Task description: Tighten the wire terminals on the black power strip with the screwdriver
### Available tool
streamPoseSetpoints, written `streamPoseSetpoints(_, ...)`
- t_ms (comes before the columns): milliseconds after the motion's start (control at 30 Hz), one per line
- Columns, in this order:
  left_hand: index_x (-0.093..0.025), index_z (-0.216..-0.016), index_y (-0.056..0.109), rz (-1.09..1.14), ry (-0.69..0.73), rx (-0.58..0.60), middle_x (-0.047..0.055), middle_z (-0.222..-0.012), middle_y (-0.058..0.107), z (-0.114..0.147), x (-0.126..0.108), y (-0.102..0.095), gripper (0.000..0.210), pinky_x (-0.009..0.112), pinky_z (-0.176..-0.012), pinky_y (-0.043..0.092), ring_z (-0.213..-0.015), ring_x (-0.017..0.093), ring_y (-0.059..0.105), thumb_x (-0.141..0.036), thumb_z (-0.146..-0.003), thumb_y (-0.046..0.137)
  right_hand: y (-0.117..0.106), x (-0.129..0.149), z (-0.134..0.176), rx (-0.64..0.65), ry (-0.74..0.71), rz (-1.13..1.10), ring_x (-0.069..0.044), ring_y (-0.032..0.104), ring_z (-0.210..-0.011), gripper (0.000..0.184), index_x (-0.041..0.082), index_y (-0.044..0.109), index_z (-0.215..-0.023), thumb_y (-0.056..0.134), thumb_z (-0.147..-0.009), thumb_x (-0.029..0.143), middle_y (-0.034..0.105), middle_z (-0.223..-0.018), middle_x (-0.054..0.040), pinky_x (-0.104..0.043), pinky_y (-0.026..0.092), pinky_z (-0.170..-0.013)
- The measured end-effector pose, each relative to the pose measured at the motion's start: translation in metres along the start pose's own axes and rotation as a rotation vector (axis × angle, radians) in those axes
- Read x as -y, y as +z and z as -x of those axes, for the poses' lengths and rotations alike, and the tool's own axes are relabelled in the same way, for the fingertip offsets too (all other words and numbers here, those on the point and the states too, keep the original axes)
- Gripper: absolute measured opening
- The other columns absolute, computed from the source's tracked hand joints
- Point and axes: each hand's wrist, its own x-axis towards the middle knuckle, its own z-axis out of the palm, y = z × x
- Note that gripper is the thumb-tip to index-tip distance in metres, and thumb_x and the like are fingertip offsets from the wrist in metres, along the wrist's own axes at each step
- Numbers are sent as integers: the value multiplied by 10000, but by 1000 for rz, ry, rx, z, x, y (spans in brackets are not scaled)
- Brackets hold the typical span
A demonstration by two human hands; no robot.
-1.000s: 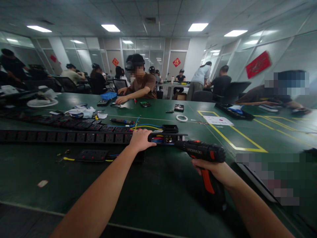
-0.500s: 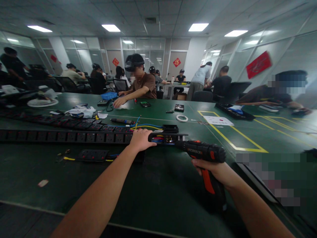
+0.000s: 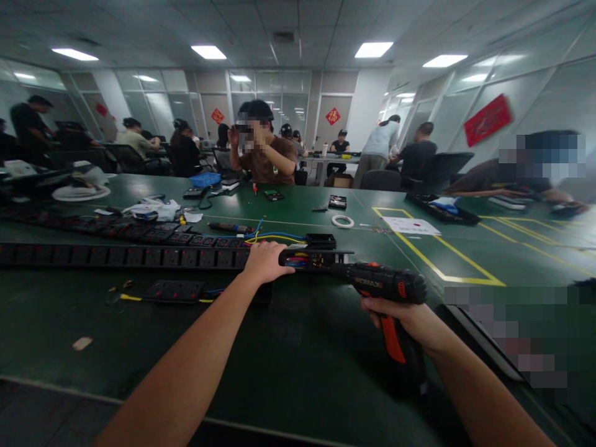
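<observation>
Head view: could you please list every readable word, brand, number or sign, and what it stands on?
"KOMAX", on the drill; first letter unclear.
"福", on the red diamond right of centre.
Too blurred to read: other red signs; print on the paper.

1. Saw black, patched with orange, on the cordless drill (image 3: 388, 284).
2. Noted black dotted with red along the socket strip (image 3: 135, 257).
3. Found blue and yellow on the loose wires (image 3: 288, 235).
4. Saw dark green across the tabletop (image 3: 298, 372), marked with yellow tape (image 3: 474, 282).
5. Noted white on the ring (image 3: 343, 226), blue on the basket (image 3: 205, 181).
6. Found red behind a pale character on the wall diamond (image 3: 333, 116).
</observation>
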Motion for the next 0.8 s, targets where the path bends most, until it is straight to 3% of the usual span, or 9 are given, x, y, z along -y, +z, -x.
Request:
streamPoseSetpoints(400, -277, -1350, 636, 3, 0, -8, 108, -1350, 673, -1, 1, 2, 717, 479, -997, 417, -1226, 364, 598, -761, -822, 658, 2, 4, 1, -31, -27, -13, -178, 605, -582, 337, 173, 742, -862, 849, -712, 455, 725, -741, -43, -319, 450, -588)
streamPoseSetpoints(800, -275, -1348, 638, 1, 0, -2, 111, -1351, 673, -1, 0, 0, 722, 487, -1001, 419, -1230, 370, 598, -765, -818, 659, -1, 0, -1, -3, -25, 4, -181, 591, -588, 317, 175, 723, -831, 843, -740, 454, 682, -670, -26, -313, 432, -570)
